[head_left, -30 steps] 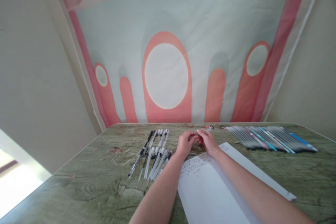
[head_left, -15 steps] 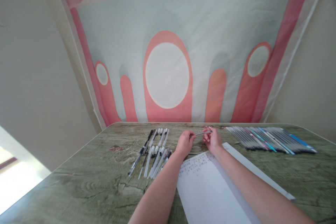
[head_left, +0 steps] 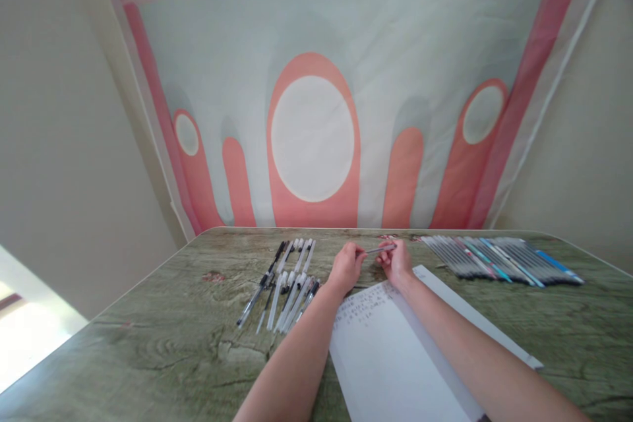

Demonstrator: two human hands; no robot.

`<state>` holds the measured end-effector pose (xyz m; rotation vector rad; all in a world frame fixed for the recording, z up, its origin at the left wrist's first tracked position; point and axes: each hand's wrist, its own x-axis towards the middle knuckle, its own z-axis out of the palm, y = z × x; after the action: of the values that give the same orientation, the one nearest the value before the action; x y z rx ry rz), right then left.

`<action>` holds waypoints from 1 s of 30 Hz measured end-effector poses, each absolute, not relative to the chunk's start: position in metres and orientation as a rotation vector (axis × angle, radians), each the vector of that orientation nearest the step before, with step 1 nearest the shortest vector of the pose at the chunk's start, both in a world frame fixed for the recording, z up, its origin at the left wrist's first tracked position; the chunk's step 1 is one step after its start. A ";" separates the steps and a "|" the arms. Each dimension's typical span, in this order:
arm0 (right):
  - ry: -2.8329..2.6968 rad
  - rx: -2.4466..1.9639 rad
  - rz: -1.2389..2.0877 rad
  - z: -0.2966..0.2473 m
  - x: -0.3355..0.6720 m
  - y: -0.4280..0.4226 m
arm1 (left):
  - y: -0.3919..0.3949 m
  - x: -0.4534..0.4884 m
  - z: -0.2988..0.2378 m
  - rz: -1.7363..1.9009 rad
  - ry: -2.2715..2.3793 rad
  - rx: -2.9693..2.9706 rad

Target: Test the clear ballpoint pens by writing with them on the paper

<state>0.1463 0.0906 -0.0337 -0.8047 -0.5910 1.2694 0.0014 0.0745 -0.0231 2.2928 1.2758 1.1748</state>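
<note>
In the head view, a slim grey rod (head_left: 380, 249), apparently a pen or a refill, is held between both hands above the far middle of the surface (head_left: 158, 349). Its left end is pinched by the fingertips of the left hand (head_left: 349, 267), whose fingers are closely curled. Its right end is gripped at the top of the right hand (head_left: 397, 264), where the lower fingers are only loosely bent. The step in hand is judged to be two-handed work on this one rod; for the next move, a light pinch and both ends kept in line seem to be called for. Whether it is made of one part or two cannot be made out.

Smooth, straight, narrow shapes are repeated on both sides. On the left, pale, translucent pens (head_left: 275, 303) are laid in two groups, near and far, with a black-and-clear pen (head_left: 250, 305) slanted along their left side. On the right, a tight row of grey pens (head_left: 448, 258) is spread, dark-ended on the near side and broken by pink, teal and blue barrels. Flat, matte white paper (head_left: 386, 362), handwritten at its far end, is partly covered by the right forearm. A cracked, greenish wood grain is shown by the surface.
</note>
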 end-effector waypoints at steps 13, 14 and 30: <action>-1.391 -1.077 1.222 0.015 0.193 0.094 | 0.076 -0.005 -0.015 1.350 1.424 2.254; -1.590 -1.117 1.144 0.022 0.200 0.092 | 0.076 -0.005 -0.015 1.349 1.414 2.270; -1.967 -1.803 -0.190 -0.015 0.265 0.041 | 0.083 -0.002 -0.030 1.135 1.201 2.194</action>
<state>0.2650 0.0415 -0.0151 -1.8035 -1.9672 -0.1897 -0.0016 0.0831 -0.0303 2.1942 1.2014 1.1351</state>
